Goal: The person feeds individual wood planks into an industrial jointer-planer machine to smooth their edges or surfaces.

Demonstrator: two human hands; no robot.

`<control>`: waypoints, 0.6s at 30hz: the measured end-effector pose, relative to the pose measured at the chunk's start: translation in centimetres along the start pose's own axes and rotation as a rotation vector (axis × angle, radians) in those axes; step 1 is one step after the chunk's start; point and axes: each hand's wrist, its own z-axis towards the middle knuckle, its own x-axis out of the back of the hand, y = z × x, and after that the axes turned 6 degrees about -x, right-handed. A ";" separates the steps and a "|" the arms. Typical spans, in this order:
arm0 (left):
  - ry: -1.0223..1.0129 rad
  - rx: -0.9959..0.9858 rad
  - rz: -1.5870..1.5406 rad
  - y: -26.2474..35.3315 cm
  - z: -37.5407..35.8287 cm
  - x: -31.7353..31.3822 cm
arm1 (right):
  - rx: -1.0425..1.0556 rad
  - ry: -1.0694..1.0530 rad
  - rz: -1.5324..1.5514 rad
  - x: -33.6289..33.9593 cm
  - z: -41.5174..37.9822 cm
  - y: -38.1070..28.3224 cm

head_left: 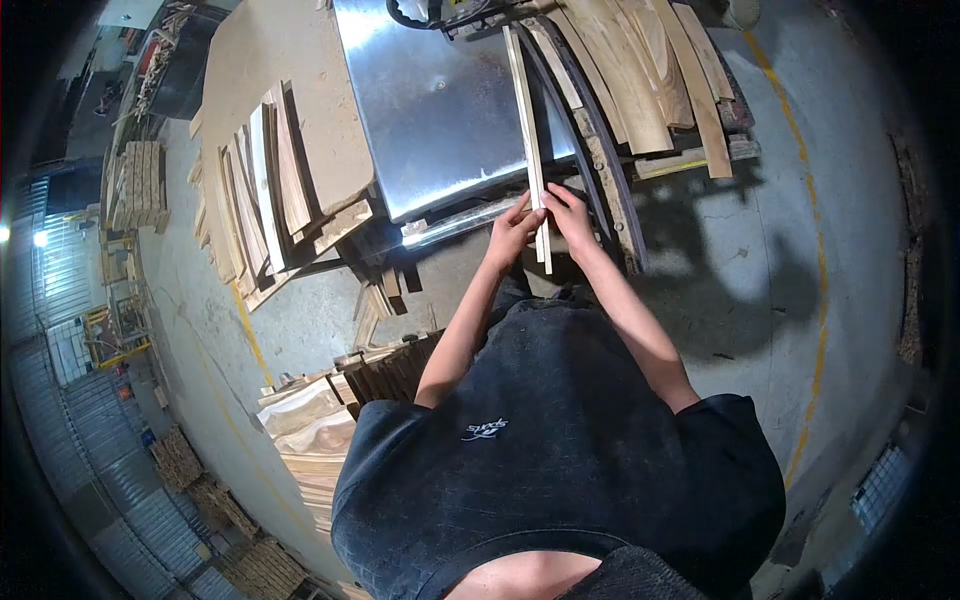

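Observation:
Two thin pale wood strips lie side by side, running from the metal table's far end to just past its near edge. My left hand closes on them from the left, near their lower end. From the right, my right hand grips the same strips, its fingers almost touching the left ones. Beneath the strips is the shiny metal tabletop. Just right of them runs a dark curved rail.
Curved boards are stacked at the upper right. More strips lean by a brown board at the left. A wood stack stands low on the left. A dark machine part sits at the table's far end.

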 end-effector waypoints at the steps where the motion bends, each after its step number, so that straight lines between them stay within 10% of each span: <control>1: 0.007 0.018 -0.023 0.3 -0.1 -0.1 | 0.016 0.005 0.000 0.0 0.0 -0.1; 15: -0.058 0.037 0.051 -1.3 0.3 2.0 | 0.087 0.113 -0.065 -0.3 1.8 0.0; 18: -0.049 -0.010 -0.593 -1.6 0.6 3.0 | -0.015 0.036 0.013 0.5 -0.1 -3.2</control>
